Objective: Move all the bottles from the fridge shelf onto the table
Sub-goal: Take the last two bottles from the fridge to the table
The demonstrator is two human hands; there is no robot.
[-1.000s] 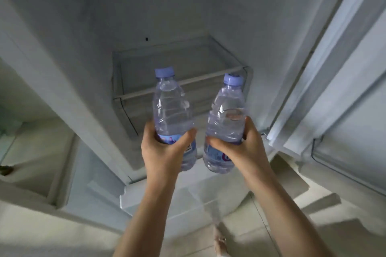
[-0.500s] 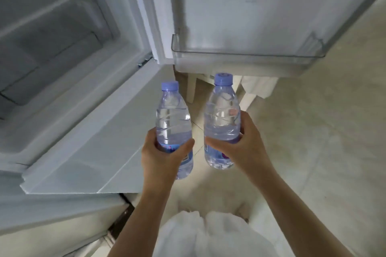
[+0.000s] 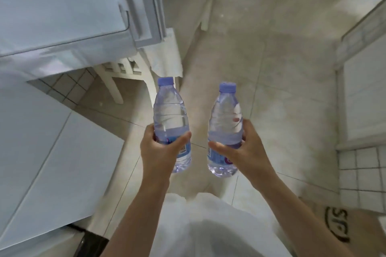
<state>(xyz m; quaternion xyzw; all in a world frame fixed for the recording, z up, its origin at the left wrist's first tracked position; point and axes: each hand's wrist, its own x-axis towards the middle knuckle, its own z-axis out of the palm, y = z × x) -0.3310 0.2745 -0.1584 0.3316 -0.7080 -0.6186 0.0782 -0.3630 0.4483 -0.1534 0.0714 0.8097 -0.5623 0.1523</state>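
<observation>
A: What takes up most of the view?

B: The tiled floor [image 3: 271, 69], pale and glossy, runs from the near edge to the far end. On the left stands the white fridge [image 3: 52, 152], with its open door [image 3: 62, 6] filling the far left corner.

A: Anything beyond the door?

B: A white chair [image 3: 125, 73] stands just past it, partly hidden by the door's edge. On the right there is a tiled wall [image 3: 359, 173] with a white panel above it, and a cardboard box [image 3: 344, 227] with dark lettering sits at the near right corner.

A: And the person?

B: Both bare forearms reach forward from the near edge, over white clothing [image 3: 208, 225]. The left hand [image 3: 158, 152] grips the left bottle [image 3: 170, 115] around its lower half, fingers curled behind and thumb across the front label. The right hand [image 3: 246, 150] grips the right bottle [image 3: 226, 119] the same way, thumb across the front and fingers wrapped round the far side.

A: Where are the bottles, exactly?

B: Both are in the air above the floor, right of the fridge, near each other but apart. They are clear, filled with water, capped in light blue. The left stands about upright; the right tilts slightly leftward at its base.
</observation>
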